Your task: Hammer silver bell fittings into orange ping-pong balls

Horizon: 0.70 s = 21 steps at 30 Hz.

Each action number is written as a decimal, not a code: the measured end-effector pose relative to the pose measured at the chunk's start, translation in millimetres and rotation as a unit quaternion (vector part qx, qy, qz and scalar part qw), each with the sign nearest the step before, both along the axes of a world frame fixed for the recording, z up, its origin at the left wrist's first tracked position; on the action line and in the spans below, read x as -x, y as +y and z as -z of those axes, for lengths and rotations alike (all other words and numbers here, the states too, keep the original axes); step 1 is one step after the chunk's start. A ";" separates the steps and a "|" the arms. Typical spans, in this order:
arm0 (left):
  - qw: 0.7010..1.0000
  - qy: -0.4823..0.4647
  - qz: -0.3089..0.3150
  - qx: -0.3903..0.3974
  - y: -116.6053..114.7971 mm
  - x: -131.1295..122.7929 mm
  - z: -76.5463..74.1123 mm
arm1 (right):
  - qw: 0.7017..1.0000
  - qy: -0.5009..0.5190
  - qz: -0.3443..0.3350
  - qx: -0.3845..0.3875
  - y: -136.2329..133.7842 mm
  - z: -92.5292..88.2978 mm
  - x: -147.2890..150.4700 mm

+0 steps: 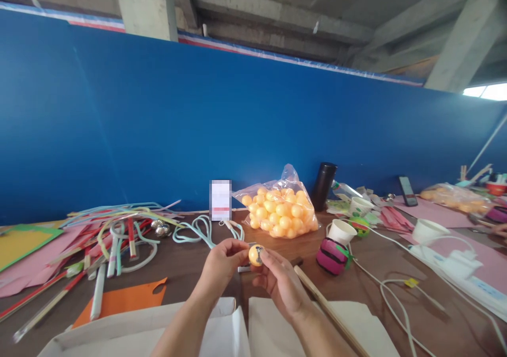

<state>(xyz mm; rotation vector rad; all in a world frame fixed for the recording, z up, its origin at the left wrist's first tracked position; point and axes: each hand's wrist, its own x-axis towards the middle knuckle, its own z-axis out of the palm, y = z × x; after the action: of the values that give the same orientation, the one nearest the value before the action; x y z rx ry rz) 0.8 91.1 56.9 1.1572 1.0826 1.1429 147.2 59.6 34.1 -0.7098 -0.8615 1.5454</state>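
Note:
Between my two hands, over the middle of the table, is an orange ping-pong ball (255,254) with a dark printed mark on its right side. My right hand (283,283) grips it with the thumb and fingers at its right edge. The fingers of my left hand (222,267) are pinched together at the ball's left edge; whether they also hold something thin cannot be made out. Behind the hands stands a clear plastic bag (291,173) full of similar orange balls. White paper or card sheets (261,320) lie under my forearms, with a wooden stick (328,309) to the right.
Left are an orange sheet (122,301), balloon sticks (99,291), pale tubing (198,233) and coloured paper (31,249). Right are a paper cup (343,231), magenta pouch (331,256), black bottle (324,185), white cables (392,293) and a power strip (463,275). Another person's hand (499,230) shows far right.

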 end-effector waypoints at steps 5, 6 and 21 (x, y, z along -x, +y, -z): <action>0.995 -0.091 -0.028 -0.022 4.3 2.1 6.6 | 1.000 -0.018 0.009 0.019 1.4 4.2 -0.8; 0.995 -0.089 -0.027 -0.023 4.6 2.4 6.5 | 1.000 -0.020 0.009 0.020 1.4 4.3 -0.5; 0.998 0.026 -0.023 -0.043 1.7 -0.8 -0.3 | 1.000 0.006 0.018 0.024 2.4 3.5 -0.7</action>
<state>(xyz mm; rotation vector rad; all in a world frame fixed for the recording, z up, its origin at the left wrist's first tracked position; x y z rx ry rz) 1.6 92.9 57.2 1.2403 1.1148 1.2116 147.9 61.9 30.6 -0.7449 -0.8005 1.5403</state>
